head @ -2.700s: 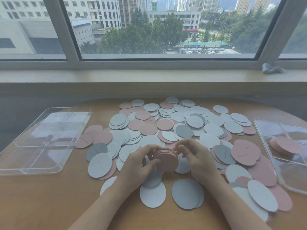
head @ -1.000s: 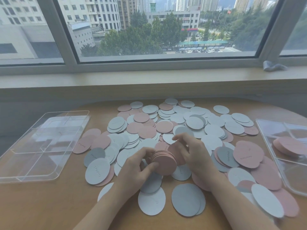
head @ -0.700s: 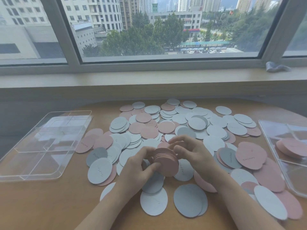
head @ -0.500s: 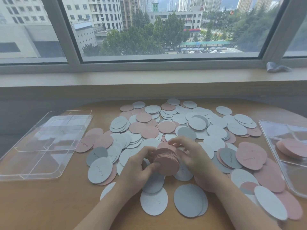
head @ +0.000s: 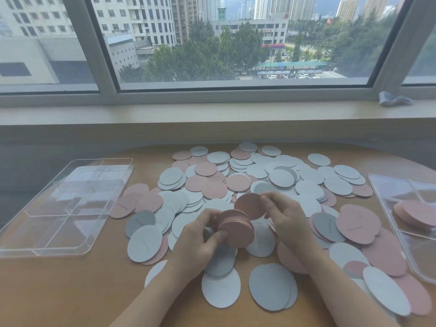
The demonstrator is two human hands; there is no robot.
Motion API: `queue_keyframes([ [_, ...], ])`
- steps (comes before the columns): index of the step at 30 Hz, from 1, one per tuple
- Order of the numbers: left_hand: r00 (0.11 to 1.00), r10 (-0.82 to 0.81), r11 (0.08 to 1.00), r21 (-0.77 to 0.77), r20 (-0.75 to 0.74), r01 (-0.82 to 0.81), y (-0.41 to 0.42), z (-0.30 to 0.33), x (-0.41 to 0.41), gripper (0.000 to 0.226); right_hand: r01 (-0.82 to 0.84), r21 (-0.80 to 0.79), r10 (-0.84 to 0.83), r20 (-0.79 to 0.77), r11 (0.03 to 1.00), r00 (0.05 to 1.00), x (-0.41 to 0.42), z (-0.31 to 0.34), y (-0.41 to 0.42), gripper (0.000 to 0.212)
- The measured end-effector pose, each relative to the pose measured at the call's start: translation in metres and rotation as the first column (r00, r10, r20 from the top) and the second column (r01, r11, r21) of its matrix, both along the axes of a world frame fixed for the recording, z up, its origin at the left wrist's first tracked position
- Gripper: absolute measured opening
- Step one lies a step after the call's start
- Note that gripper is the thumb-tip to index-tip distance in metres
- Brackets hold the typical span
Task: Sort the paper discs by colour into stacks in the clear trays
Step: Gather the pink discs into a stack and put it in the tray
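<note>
Head view: rounded wooden desk point(head: 70, 291) with matte brown top, set against a wall under a wide window point(head: 236, 43); pale sill point(head: 212, 112) carrying one crumpled grey scrap point(head: 394, 100). Outside: towers, trees, parked cars.

Spread over desk centre: loose flat paper discs point(head: 280, 178), round, matte, thin; pink, white and grey mixed, overlapping, too many to count. Some with faint lettering.

Two clear rigid plastic trays with dividers: left clear tray point(head: 66, 204), compartments bare; right clear tray point(head: 401, 204), partly out of view, holding one short stack of pink discs point(head: 417, 213) in a middle compartment.

Left hand point(head: 200, 241) curled round thick stack of pink discs point(head: 236, 227), held tilted just above the pile. Right hand point(head: 287, 220) pinching one single pink disc point(head: 250, 206) at its edge, just behind the stack's top.
</note>
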State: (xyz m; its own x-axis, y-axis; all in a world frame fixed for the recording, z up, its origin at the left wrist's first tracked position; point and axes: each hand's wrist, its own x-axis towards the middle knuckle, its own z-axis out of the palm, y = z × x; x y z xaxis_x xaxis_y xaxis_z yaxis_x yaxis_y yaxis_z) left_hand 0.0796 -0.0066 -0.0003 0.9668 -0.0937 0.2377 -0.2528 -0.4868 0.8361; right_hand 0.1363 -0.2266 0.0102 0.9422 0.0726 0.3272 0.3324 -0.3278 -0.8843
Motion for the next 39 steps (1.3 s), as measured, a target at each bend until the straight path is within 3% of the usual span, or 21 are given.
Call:
queue_keyframes([
  [2, 1.0, 0.022, 1.0, -0.012, 0.005, -0.022, 0.0, -0.001, 0.0, 0.025, -0.1, 0.143, 0.111, -0.069, 0.985, 0.991, -0.003, 0.009, 0.0, 0.018],
  [4, 0.999, 0.037, 0.999, -0.002, 0.007, -0.037, 0.0, -0.002, 0.0, 0.028, -0.228, 0.166, 0.246, -0.103, 0.96, 0.964, -0.009, 0.015, 0.002, 0.022],
  [7, 0.999, 0.047, 0.999, 0.013, 0.01, -0.047, 0.0, 0.0, 0.001, 0.034, -0.395, 0.112, 0.41, -0.205, 0.912, 0.889, -0.023, 0.018, 0.01, 0.027],
  [12, 0.999, -0.038, 0.998, 0.054, 0.006, 0.037, 0.001, 0.003, 0.0, 0.044, -0.418, -0.144, 0.394, -0.17, 0.897, 0.903, -0.022, 0.015, 0.013, 0.018],
  [14, 0.999, -0.049, 0.996, 0.08, 0.007, 0.048, -0.001, 0.004, 0.0, 0.041, -0.43, -0.139, 0.409, -0.156, 0.892, 0.899, -0.02, 0.015, 0.012, 0.031],
  [17, 0.998, -0.059, 0.996, 0.07, -0.002, 0.059, -0.002, 0.005, 0.0, 0.033, -0.27, -0.112, 0.267, -0.048, 0.956, 0.963, -0.008, 0.007, 0.008, 0.039],
  [19, 0.997, -0.069, 0.995, 0.075, -0.021, 0.07, -0.001, 0.005, 0.0, 0.029, -0.08, -0.325, 0.119, 0.102, 0.942, 0.988, 0.007, -0.006, 0.003, 0.024],
  [22, 0.994, -0.097, 0.99, 0.101, -0.045, 0.101, 0.001, 0.002, -0.001, 0.026, 0.001, -0.635, 0.127, 0.155, 0.773, 0.98, 0.024, -0.019, 0.004, 0.037],
  [27, 0.994, -0.098, 0.989, 0.103, -0.044, 0.102, 0.001, 0.001, 0.0, 0.026, -0.104, -0.808, 0.228, 0.038, 0.58, 0.973, 0.037, -0.007, 0.014, 0.073],
  [30, 0.994, -0.101, 0.99, 0.097, -0.048, 0.105, 0.001, 0.002, 0.0, 0.026, -0.13, -0.88, 0.274, 0.0, 0.457, 0.962, 0.049, -0.008, 0.012, 0.054],
  [32, 0.993, -0.106, 0.99, 0.091, -0.046, 0.11, 0.001, 0.002, -0.001, 0.026, -0.032, -0.889, 0.276, 0.107, 0.457, 0.955, 0.049, -0.013, 0.011, 0.044],
  [34, 0.994, -0.102, 0.99, 0.094, -0.04, 0.105, 0.001, 0.003, 0.0, 0.027, 0.065, -0.853, 0.262, 0.23, 0.518, 0.937, 0.048, -0.02, 0.013, 0.04],
  [39, 0.996, -0.081, 0.991, 0.099, -0.041, 0.085, 0.002, 0.003, 0.0, 0.028, 0.118, -0.837, 0.238, 0.283, 0.535, 0.929, 0.045, -0.019, 0.017, 0.037],
])
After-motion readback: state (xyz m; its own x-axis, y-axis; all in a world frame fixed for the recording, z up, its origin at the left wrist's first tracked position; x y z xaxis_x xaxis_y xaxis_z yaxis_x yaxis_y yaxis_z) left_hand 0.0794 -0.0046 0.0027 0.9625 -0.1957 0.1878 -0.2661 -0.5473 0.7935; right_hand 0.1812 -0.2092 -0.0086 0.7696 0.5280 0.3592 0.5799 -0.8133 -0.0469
